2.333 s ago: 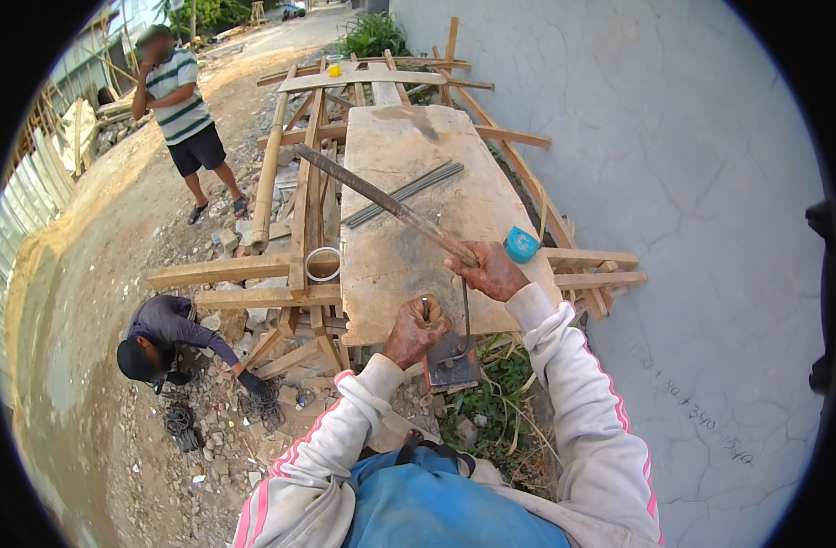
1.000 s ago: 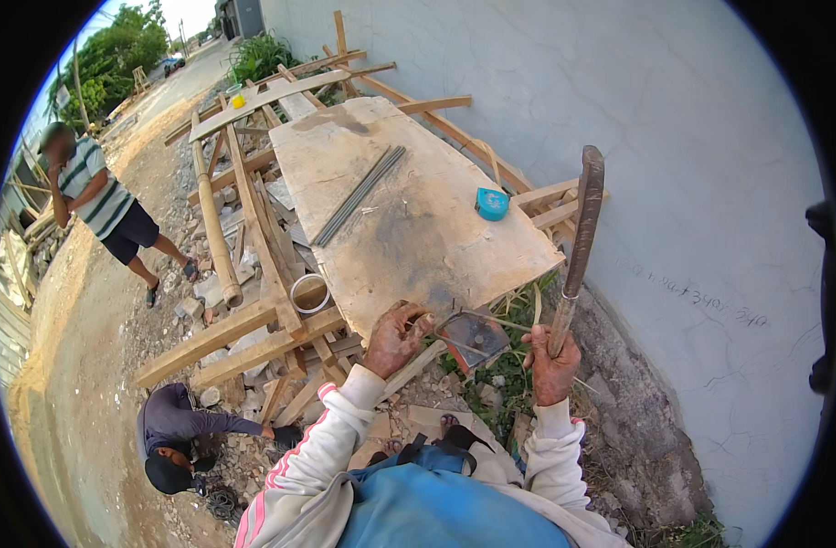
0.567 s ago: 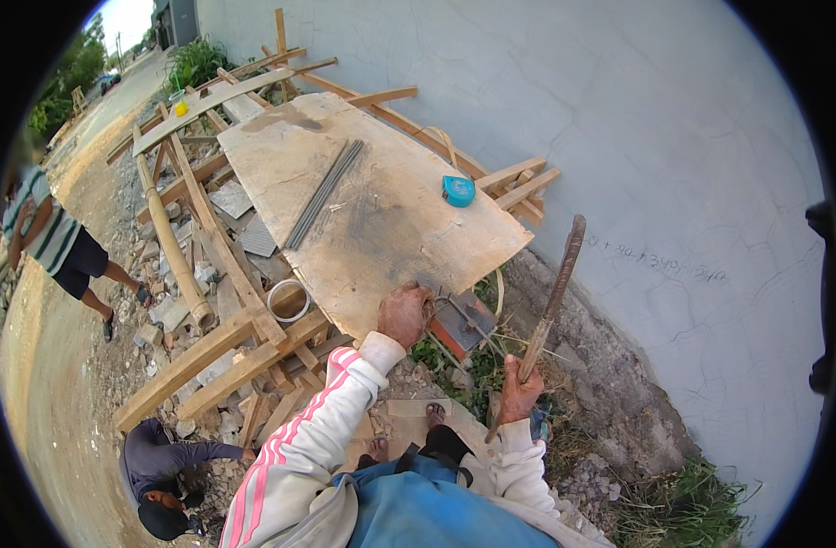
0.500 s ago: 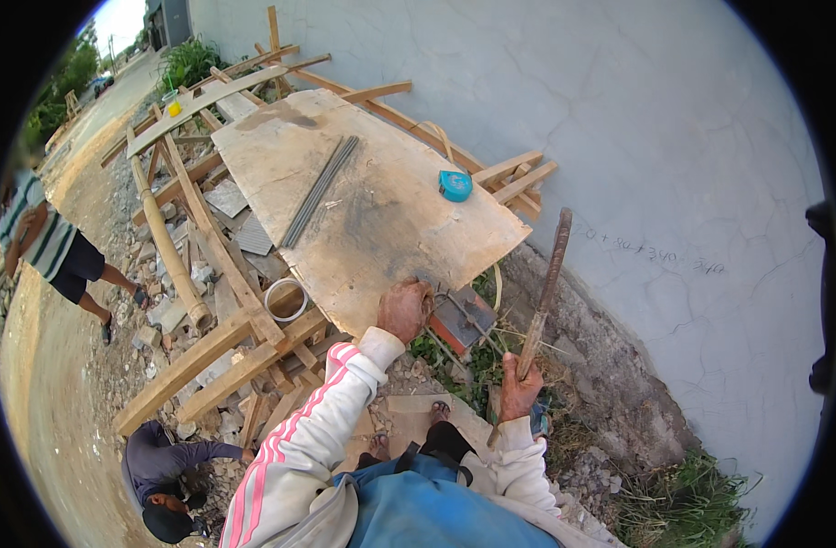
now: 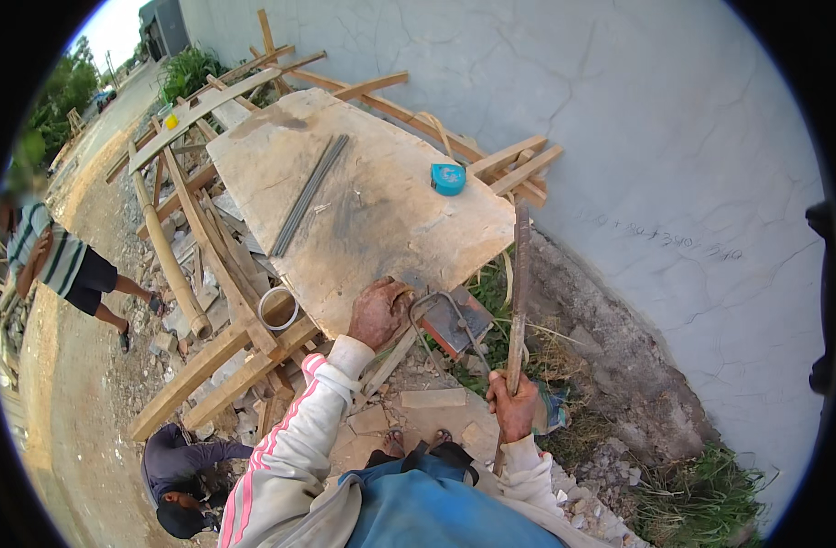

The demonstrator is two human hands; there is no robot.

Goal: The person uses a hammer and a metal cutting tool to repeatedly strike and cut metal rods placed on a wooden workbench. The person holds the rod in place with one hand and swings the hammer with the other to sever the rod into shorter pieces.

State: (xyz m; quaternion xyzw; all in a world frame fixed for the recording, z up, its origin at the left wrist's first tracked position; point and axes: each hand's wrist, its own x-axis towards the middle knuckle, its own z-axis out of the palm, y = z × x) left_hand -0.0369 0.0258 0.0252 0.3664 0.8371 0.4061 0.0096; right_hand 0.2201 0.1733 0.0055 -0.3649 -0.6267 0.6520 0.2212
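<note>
My left hand (image 5: 379, 313) is curled at the near right corner of a worn, stained board (image 5: 391, 219). A thin bent steel rod (image 5: 461, 321) comes out from its fingers and angles down toward my right side. My right hand (image 5: 514, 402) is closed around a long, rusty brown bar (image 5: 519, 283), held nearly upright beside the board, its lower end passing below the fist. On the board lie several straight grey steel rods (image 5: 310, 194) in a bundle and a teal tape measure (image 5: 448, 179). What my left fingertips press on is partly hidden.
Wooden beams (image 5: 208, 374) and a bamboo pole (image 5: 173, 274) stick out at the left over rubble. A white ring (image 5: 278, 309) is by the beams. A cracked grey wall (image 5: 637, 137) stands at right. One person (image 5: 176, 479) crouches lower left; another (image 5: 62, 251) stands farther left.
The rusty bar has swung from leaning right to nearly upright, and my right hand sits slightly lower. My left hand appears a little farther left, with the bent rod showing more clearly.
</note>
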